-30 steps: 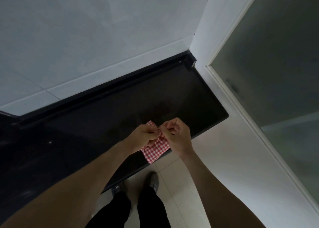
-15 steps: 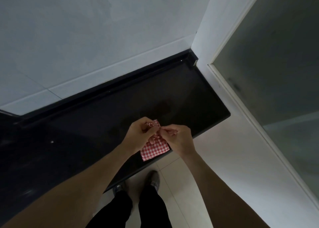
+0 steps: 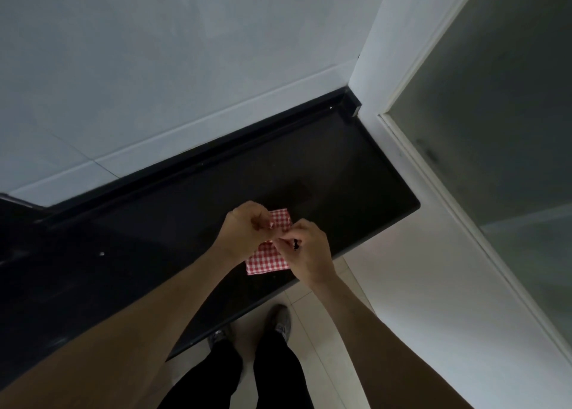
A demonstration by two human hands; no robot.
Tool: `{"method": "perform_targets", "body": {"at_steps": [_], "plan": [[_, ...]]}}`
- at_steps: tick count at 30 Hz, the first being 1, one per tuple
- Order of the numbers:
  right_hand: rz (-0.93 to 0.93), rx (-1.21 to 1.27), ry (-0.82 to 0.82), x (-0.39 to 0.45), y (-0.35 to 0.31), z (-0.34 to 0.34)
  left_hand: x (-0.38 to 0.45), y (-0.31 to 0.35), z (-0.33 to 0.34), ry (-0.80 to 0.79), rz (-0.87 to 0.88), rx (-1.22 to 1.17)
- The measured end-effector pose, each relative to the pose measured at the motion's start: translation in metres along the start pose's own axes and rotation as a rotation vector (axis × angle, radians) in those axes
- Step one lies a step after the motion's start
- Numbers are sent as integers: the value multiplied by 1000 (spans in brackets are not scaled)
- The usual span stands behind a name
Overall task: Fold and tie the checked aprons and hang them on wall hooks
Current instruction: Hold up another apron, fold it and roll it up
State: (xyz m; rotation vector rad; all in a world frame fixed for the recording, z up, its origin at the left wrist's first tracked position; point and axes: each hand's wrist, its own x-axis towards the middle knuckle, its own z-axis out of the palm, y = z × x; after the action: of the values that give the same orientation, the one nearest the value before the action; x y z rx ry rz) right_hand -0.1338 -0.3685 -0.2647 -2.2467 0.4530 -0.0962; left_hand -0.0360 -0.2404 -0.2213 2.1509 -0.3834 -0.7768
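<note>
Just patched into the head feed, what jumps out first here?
A small folded red-and-white checked apron stands out near the front edge of the dark black counter. Both hands meet over it, left hand and right hand, fingers curled and pinching at its middle. A pale wall rises behind.

A single wide-angle view comes from the person's head, looking steeply down and forward along both forearms. It faces a black countertop (image 3: 340,173) set against a pale tiled wall (image 3: 185,68), with a frosted glass door (image 3: 501,114) at the right. The tiled floor (image 3: 418,269) and the person's shoes (image 3: 280,319) lie at the bottom; the hands sit close, near centre.
</note>
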Motion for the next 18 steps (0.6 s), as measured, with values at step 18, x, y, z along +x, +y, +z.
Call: {"method": "perform_targets", "body": {"at_steps": [18], "plan": [[-7, 22, 153, -8, -7, 10, 16, 0, -3, -52, -131, -109]]}}
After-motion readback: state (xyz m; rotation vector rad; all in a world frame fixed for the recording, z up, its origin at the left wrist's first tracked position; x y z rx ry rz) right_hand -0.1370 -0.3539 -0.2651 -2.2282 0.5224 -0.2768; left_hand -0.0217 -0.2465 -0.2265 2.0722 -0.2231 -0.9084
